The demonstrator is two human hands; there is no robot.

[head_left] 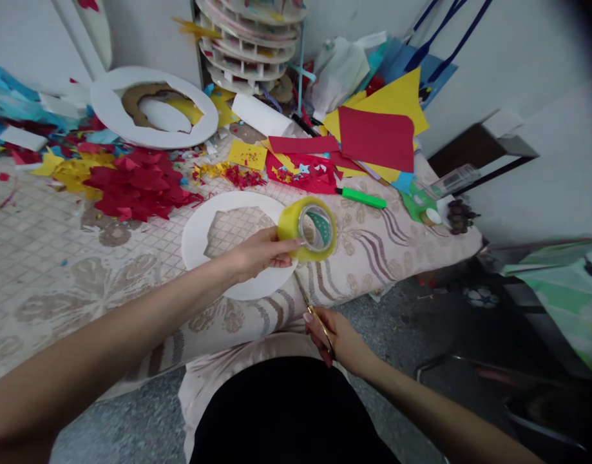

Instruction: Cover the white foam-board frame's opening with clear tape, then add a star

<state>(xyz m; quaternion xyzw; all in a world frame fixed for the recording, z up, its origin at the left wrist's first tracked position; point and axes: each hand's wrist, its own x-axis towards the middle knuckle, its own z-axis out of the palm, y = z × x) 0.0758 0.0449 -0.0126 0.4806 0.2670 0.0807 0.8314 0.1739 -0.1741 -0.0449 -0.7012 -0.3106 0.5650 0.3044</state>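
Note:
My left hand (259, 254) is closed on a yellow roll of clear tape (308, 227), held up on edge above the patterned cloth. A strip of tape runs down from the roll toward my right hand (337, 338). That hand is closed around gold-coloured scissors (319, 325), low by my lap at the cloth's front edge. Under the left hand lies a white foam ring (199, 235) with a cut-out middle.
A heap of red paper scraps (138, 183) and yellow scraps lie to the left. A larger white ring (107, 106), red and yellow paper sheets (377, 135), a green marker (363, 198) and stacked white discs (252, 38) lie farther back.

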